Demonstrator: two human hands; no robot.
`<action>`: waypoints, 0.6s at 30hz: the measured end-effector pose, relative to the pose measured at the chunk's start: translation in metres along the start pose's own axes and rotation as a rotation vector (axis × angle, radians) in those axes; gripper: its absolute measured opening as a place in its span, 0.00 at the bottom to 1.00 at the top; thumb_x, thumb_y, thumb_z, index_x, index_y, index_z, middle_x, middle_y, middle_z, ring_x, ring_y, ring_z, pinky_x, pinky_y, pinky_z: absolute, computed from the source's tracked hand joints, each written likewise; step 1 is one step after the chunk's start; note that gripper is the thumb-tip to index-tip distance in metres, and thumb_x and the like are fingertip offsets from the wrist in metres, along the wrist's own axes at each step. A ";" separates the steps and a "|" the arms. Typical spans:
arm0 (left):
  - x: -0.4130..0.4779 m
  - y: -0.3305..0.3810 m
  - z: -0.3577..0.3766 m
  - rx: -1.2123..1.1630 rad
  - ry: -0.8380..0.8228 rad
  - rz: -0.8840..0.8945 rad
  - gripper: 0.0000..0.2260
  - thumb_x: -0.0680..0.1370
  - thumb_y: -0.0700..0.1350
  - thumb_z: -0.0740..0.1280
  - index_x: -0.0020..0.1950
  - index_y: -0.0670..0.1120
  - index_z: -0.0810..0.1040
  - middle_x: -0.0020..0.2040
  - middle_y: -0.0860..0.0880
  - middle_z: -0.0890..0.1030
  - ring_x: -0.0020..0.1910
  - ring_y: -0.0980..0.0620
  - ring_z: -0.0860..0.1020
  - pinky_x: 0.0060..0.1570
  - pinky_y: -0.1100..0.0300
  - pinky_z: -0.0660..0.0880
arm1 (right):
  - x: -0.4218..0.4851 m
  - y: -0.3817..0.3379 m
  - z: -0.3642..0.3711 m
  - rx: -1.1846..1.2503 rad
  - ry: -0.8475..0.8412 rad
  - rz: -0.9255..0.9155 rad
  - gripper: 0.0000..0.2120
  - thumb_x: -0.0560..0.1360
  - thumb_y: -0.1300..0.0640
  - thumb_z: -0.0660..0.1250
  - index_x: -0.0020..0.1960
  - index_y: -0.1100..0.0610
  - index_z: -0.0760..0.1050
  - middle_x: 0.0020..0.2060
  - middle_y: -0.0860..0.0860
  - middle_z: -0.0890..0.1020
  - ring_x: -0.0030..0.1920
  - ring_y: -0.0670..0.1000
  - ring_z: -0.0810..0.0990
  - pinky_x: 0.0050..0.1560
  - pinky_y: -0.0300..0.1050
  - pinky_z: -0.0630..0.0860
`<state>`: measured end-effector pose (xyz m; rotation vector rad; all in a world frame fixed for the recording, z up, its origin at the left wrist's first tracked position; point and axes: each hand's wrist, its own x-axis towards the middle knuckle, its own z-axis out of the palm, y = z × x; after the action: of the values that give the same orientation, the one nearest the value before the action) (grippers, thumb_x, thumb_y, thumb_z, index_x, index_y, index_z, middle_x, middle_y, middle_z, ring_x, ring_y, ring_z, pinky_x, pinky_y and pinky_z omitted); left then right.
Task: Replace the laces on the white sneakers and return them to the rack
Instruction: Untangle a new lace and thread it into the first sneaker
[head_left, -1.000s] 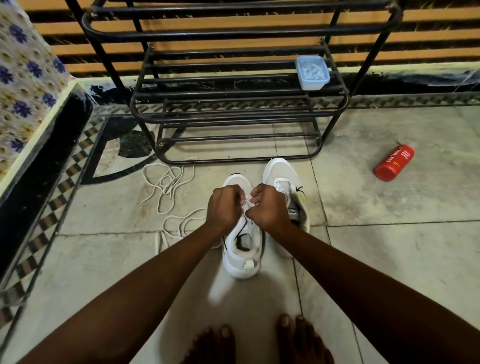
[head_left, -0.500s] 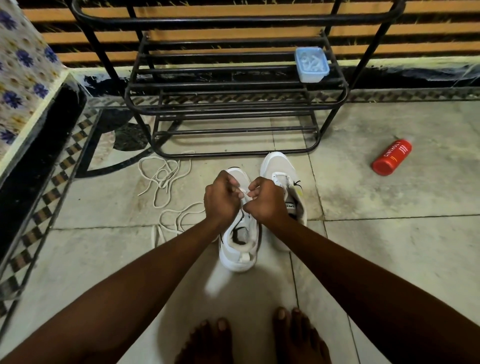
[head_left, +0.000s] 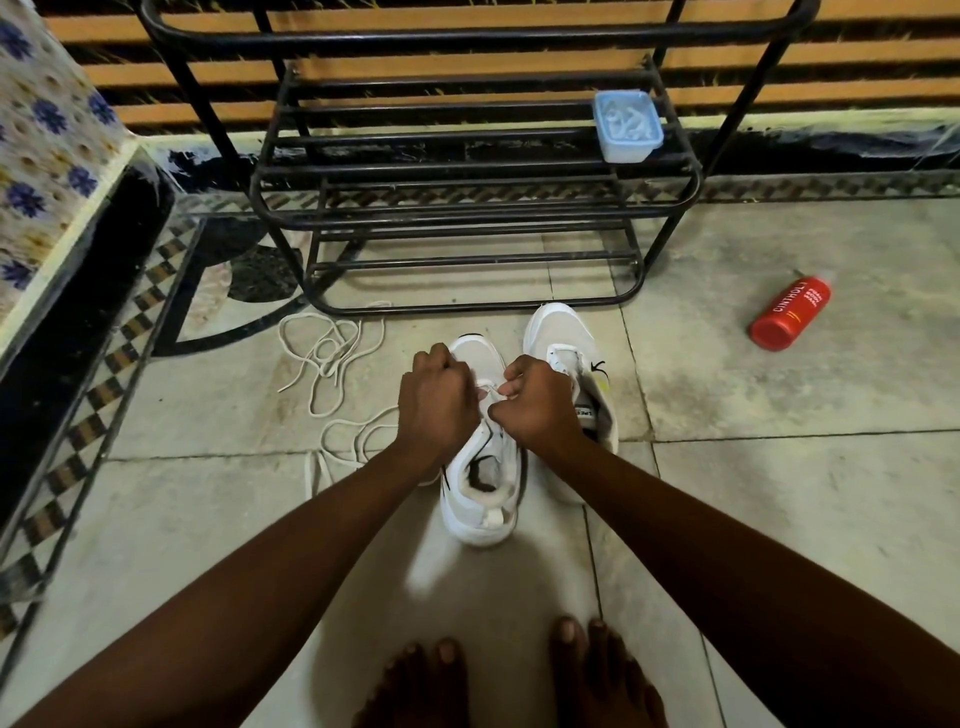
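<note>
Sneakers sit side by side on the tiled floor (head_left: 779, 493) in the middle of the frame, toes pointing toward the rack (head_left: 467, 166). The left sneaker (head_left: 483, 499) is nearer the person, heel toward the camera, its opening dark and uncovered. The right sneaker (head_left: 558, 332) lies just beside it, slightly further up the frame, and its toe almost reaches the rack's bottom bar.

Both arms reach in from the lower corners and meet over the front half of the left sneaker. The left grip (head_left: 439, 402) is clenched, knuckles up, and the right grip (head_left: 540, 402) is curled the same way. A short stretch of white lace (head_left: 487, 388) shows in the narrow gap between them, and each grip seems to pinch an end of it, though the fingertips are hidden under the hands. Which eyelets the lace passes through I cannot tell.

A tangle of loose laces (head_left: 332, 353) lies on the floor left of centre, well apart from the right sneaker. On a middle shelf of the black metal rack, toward its right end, stands a pale blue box (head_left: 628, 127). A red bottle (head_left: 789, 314) lies on its side at the right of the frame. Bare feet (head_left: 597, 670) show at the bottom edge, and a flowered cloth (head_left: 47, 130) fills the upper left.
</note>
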<state>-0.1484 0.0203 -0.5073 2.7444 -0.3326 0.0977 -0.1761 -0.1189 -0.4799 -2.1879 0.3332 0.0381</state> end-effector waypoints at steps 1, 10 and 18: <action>0.001 -0.001 -0.001 0.004 -0.060 -0.016 0.06 0.79 0.46 0.69 0.48 0.44 0.81 0.52 0.42 0.76 0.54 0.39 0.75 0.49 0.47 0.76 | 0.000 0.000 0.000 -0.001 0.002 0.002 0.14 0.66 0.63 0.74 0.50 0.60 0.77 0.41 0.53 0.83 0.46 0.56 0.83 0.51 0.49 0.78; 0.010 0.014 -0.005 -0.135 -0.244 -0.132 0.08 0.77 0.39 0.65 0.44 0.53 0.75 0.53 0.52 0.73 0.59 0.47 0.69 0.52 0.49 0.63 | 0.003 -0.005 -0.004 -0.066 -0.044 0.010 0.15 0.67 0.57 0.75 0.52 0.60 0.78 0.43 0.53 0.85 0.48 0.54 0.83 0.53 0.47 0.78; 0.008 0.003 -0.005 -0.218 -0.235 -0.118 0.14 0.73 0.33 0.63 0.41 0.54 0.69 0.51 0.53 0.77 0.57 0.45 0.72 0.49 0.52 0.63 | 0.021 -0.008 -0.008 -0.122 -0.116 -0.014 0.14 0.73 0.62 0.67 0.57 0.59 0.82 0.54 0.56 0.85 0.59 0.56 0.80 0.60 0.42 0.73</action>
<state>-0.1413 0.0174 -0.5004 2.5535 -0.2274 -0.2775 -0.1543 -0.1249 -0.4718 -2.2969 0.2553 0.1810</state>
